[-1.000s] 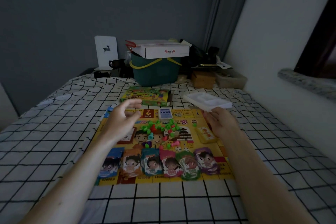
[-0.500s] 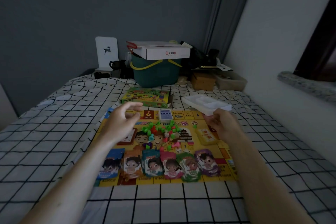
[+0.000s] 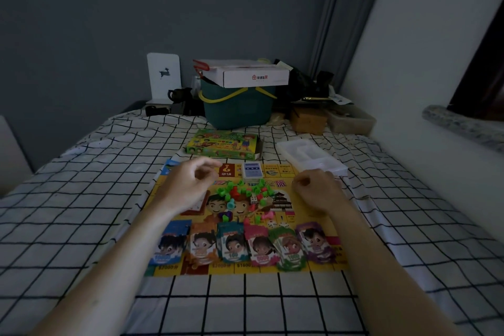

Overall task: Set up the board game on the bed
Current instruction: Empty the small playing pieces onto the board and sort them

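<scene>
Both hands float over the bright yellow paper game board. The left hand is loosely open, holding nothing. The right hand is curled, maybe empty; the room is too dark to tell.

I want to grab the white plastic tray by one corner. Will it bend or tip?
The white plastic tray looks thin and empty, so it is probably light and may flex a little. It lies flat on the bed, so it should not tip, though a push could slide it.

Dim room: a dark grey wall behind, a grey curtain in the corner, a white wall right, a stone windowsill.
</scene>
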